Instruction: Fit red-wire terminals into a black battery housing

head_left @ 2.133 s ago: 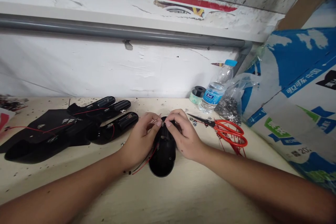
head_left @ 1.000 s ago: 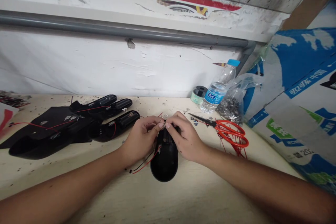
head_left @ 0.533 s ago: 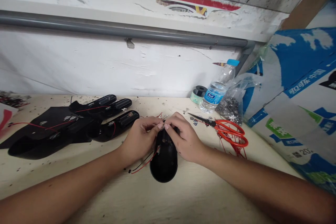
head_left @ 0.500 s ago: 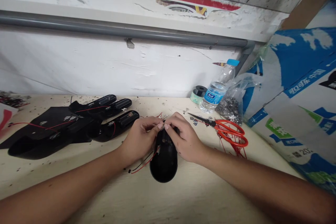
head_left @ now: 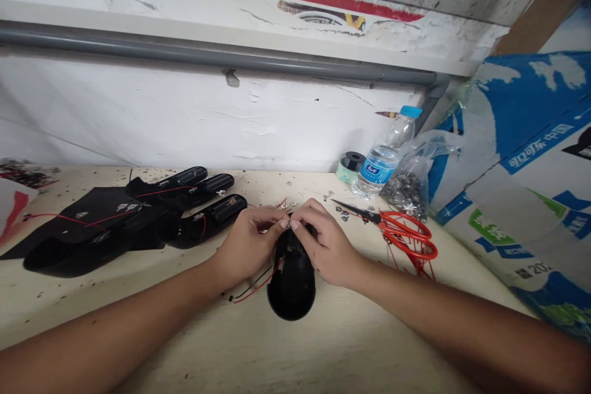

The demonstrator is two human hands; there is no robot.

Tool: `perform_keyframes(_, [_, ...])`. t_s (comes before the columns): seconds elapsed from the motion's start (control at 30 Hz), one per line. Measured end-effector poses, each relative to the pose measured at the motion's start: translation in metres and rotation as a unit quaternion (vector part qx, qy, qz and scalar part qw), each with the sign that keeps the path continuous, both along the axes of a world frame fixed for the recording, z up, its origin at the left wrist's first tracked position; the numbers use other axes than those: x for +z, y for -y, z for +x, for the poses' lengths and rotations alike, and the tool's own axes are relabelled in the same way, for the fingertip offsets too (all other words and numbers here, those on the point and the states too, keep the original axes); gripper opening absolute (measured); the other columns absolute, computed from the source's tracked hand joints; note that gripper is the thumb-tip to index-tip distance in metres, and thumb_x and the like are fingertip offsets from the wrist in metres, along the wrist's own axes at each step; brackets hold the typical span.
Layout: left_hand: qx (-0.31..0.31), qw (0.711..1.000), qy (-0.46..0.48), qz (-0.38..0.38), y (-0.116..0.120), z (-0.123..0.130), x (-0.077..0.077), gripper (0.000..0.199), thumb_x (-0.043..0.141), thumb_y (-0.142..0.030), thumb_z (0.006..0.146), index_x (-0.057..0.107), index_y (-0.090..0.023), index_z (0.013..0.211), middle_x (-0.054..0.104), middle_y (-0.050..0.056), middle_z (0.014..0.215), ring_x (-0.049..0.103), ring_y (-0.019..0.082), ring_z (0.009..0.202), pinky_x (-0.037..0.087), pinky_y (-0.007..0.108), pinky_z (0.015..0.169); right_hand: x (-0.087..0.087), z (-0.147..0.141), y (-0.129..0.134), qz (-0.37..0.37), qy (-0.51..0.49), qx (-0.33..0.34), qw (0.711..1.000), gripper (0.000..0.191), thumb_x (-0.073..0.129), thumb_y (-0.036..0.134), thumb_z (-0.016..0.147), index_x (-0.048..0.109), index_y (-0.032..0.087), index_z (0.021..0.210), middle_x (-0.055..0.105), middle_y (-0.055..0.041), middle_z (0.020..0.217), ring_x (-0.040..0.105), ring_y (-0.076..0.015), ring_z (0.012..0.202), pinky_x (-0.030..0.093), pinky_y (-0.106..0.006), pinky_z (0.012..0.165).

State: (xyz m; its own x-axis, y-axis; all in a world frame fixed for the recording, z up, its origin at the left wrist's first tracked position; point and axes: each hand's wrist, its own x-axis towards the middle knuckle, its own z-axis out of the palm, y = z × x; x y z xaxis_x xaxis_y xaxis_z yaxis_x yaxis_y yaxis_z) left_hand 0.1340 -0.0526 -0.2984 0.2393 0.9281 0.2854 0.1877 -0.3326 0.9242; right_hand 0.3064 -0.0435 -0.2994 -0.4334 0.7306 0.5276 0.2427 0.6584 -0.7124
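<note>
A hollow black plastic housing [head_left: 292, 292], rounded at the near end, lies between my hands with its far end under my fingers. My left hand [head_left: 252, 240] is closed, thumb and forefinger pinched at the far end. Against it, my right hand [head_left: 323, 243] is closed in a similar pinch, its other fingers curled beside the housing's right edge. A tiny silvery bit shows where the fingertips meet; its kind is hidden. Red and black wires [head_left: 252, 292] trail from the housing's left side onto the table.
Several similar black housings [head_left: 212, 218] with red wires lie left on a dark sheet [head_left: 44, 231]. Orange-handled scissors [head_left: 406, 234] rest over red wires at right. Behind stand a water bottle [head_left: 381, 163], a spool [head_left: 351, 166] and a bag of small metal parts [head_left: 406, 191]. A large carton [head_left: 517, 197] bounds the right.
The whole view has shifted slightly. Both hands keep their pinch at the housing's far end, with hardly any finger movement visible.
</note>
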Motion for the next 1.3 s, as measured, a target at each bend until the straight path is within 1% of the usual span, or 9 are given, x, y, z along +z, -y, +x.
perform_keyframes(0.1, [0.020, 0.999, 0.044, -0.024, 0.001, 0.002, -0.002, 0.024, 0.062, -0.035, 0.089, 0.070, -0.015, 0.079, 0.066, 0.005, 0.077, 0.061, 0.019, 0.079, 0.047, 0.030, 0.074, -0.002, 0.000, -0.002, 0.004, -0.006, -0.019, 1.000, 0.018, 0.048, 0.017, 0.099, 0.058, 0.020, 0.085, 0.049, -0.0010, 0.085, 0.052, -0.0159, 0.084, 0.042, -0.031, 0.078])
perform_keyframes(0.23, [0.021, 0.994, 0.090, -0.056, 0.001, 0.004, -0.004, 0.027, 0.065, -0.040, 0.088, 0.070, -0.015, 0.080, 0.065, 0.003, 0.074, 0.057, 0.016, 0.070, 0.044, 0.027, 0.065, -0.002, -0.001, -0.002, 0.018, -0.012, -0.025, 0.999, 0.015, 0.048, 0.019, 0.100, 0.059, 0.021, 0.090, 0.053, -0.0015, 0.088, 0.053, -0.0169, 0.088, 0.042, -0.032, 0.080])
perform_keyframes(0.3, [0.020, 0.992, 0.107, -0.062, 0.002, 0.004, -0.004, 0.027, 0.066, -0.041, 0.087, 0.069, -0.015, 0.080, 0.065, 0.003, 0.074, 0.057, 0.015, 0.069, 0.044, 0.026, 0.064, -0.002, -0.001, -0.002, 0.020, -0.013, -0.024, 0.999, 0.015, 0.047, 0.019, 0.101, 0.058, 0.022, 0.091, 0.053, -0.0017, 0.089, 0.053, -0.0171, 0.089, 0.042, -0.032, 0.080])
perform_keyframes(0.43, [0.011, 0.990, 0.122, -0.065, 0.002, 0.003, -0.004, 0.026, 0.067, -0.040, 0.087, 0.068, -0.015, 0.081, 0.064, 0.004, 0.076, 0.058, 0.016, 0.073, 0.045, 0.027, 0.067, -0.002, 0.000, -0.002, 0.020, -0.014, -0.027, 0.999, 0.015, 0.046, 0.019, 0.101, 0.056, 0.022, 0.091, 0.053, -0.0019, 0.089, 0.052, -0.0170, 0.089, 0.042, -0.032, 0.080])
perform_keyframes(0.57, [-0.006, 0.989, 0.133, -0.059, 0.000, 0.002, -0.008, 0.025, 0.066, -0.039, 0.089, 0.069, -0.015, 0.086, 0.066, 0.005, 0.082, 0.061, 0.018, 0.079, 0.048, 0.030, 0.072, -0.003, -0.001, -0.002, 0.017, -0.013, -0.032, 0.999, 0.015, 0.046, 0.019, 0.101, 0.055, 0.022, 0.089, 0.052, -0.0020, 0.090, 0.052, -0.0171, 0.088, 0.042, -0.032, 0.079])
perform_keyframes(0.8, [0.001, 0.991, 0.124, -0.044, -0.002, 0.000, -0.013, 0.024, 0.067, -0.039, 0.088, 0.070, -0.015, 0.089, 0.069, 0.008, 0.086, 0.064, 0.021, 0.082, 0.050, 0.032, 0.074, -0.003, -0.001, -0.003, 0.004, -0.011, -0.037, 0.999, 0.015, 0.047, 0.020, 0.101, 0.055, 0.021, 0.089, 0.052, -0.0020, 0.091, 0.052, -0.0166, 0.089, 0.042, -0.032, 0.079])
perform_keyframes(1.13, [0.018, 0.995, 0.092, -0.037, 0.000, 0.001, -0.006, 0.025, 0.068, -0.039, 0.086, 0.070, -0.014, 0.089, 0.072, 0.009, 0.091, 0.064, 0.019, 0.081, 0.051, 0.030, 0.074, -0.002, -0.001, -0.002, 0.000, -0.013, -0.042, 0.999, 0.016, 0.047, 0.022, 0.101, 0.057, 0.021, 0.089, 0.053, -0.0025, 0.089, 0.053, -0.0175, 0.088, 0.043, -0.033, 0.080])
perform_keyframes(1.3, [0.019, 0.994, 0.096, -0.050, 0.001, 0.002, -0.005, 0.025, 0.068, -0.039, 0.086, 0.069, -0.014, 0.088, 0.071, 0.007, 0.085, 0.062, 0.017, 0.076, 0.048, 0.028, 0.069, -0.001, -0.002, -0.003, -0.007, -0.019, -0.041, 0.999, 0.017, 0.047, 0.022, 0.100, 0.057, 0.021, 0.087, 0.054, -0.0028, 0.089, 0.054, -0.0178, 0.088, 0.044, -0.033, 0.080])
